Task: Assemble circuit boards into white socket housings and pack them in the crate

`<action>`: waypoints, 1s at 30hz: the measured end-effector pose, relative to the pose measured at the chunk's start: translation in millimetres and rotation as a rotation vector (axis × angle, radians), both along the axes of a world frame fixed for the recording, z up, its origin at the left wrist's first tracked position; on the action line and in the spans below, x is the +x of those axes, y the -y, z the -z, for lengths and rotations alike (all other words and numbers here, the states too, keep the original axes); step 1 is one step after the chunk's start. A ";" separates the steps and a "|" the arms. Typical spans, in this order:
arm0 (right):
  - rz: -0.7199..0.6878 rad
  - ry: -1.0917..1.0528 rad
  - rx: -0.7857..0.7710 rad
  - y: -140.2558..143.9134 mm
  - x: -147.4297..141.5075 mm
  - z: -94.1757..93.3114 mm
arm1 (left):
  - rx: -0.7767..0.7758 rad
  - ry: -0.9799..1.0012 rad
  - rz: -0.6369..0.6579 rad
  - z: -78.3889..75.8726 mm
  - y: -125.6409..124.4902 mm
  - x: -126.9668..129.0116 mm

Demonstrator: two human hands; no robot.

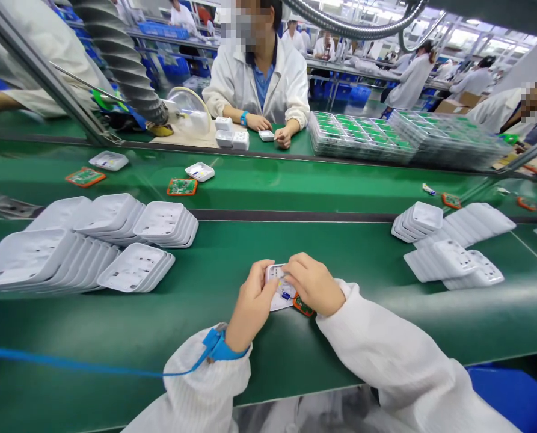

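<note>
Gripping a white housing (281, 290) between them, the left hand (251, 307) and right hand (314, 282) work mid-bench; open green mat (232, 246) surrounds, stacked covers (83, 246) well apart left.

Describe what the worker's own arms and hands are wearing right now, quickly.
Both arms are in long white lab-coat sleeves with a fine ribbed weave and gathered cuffs. The left hand and right hand are bare, no gloves. The left wrist carries a blue wrist strap, and a thin blue cord runs from it off to the left across the green bench.
</note>
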State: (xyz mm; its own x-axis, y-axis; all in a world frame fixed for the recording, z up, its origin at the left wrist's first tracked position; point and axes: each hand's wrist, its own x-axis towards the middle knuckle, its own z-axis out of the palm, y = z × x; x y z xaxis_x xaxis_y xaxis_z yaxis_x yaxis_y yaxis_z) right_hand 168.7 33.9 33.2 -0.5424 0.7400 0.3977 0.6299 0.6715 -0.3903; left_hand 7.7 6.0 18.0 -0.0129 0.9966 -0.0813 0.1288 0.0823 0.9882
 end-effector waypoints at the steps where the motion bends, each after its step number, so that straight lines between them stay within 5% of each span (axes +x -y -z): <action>1: -0.011 0.010 0.012 0.3 0.0 -0.3 | -0.008 0.006 -0.004 -0.5 -1.6 0.4; 12: 0.045 -0.096 -0.043 5.1 2.3 -12.3 | 0.008 0.119 -0.222 4.9 -14.9 12.8; 18: 0.125 0.151 -0.014 8.3 -13.2 -2.9 | 0.016 0.095 -0.197 5.0 -8.9 20.9; 30: 0.094 0.017 -0.041 1.4 -5.1 2.1 | -0.005 0.027 -0.146 2.6 -3.5 19.7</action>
State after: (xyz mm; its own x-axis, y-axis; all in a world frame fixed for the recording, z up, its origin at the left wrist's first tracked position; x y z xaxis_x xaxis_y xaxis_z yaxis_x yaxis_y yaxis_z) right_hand 163.6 32.4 31.2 -0.4758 0.8036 0.3576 0.6962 0.5926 -0.4052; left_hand 27.4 9.5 15.4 -0.1555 0.9839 -0.0883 0.0881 0.1028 0.9908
